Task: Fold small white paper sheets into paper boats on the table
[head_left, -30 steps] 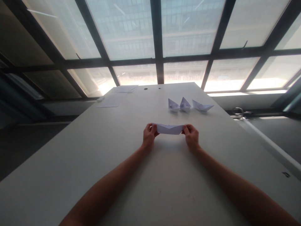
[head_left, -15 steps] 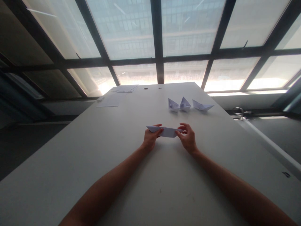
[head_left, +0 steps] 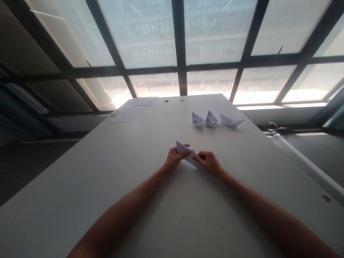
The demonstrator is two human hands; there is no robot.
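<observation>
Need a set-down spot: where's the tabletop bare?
The table is bare between the left forearm and the paper sheets, and between both forearms. Crowded: far right, three paper boats; centre, folded paper held by left hand and right hand.

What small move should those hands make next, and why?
Perhaps the right hand should press gently along the folded paper: the left hand grips it nearer its pointed far tip, the right holds it farther along, so one could brace while the other presses.
</observation>
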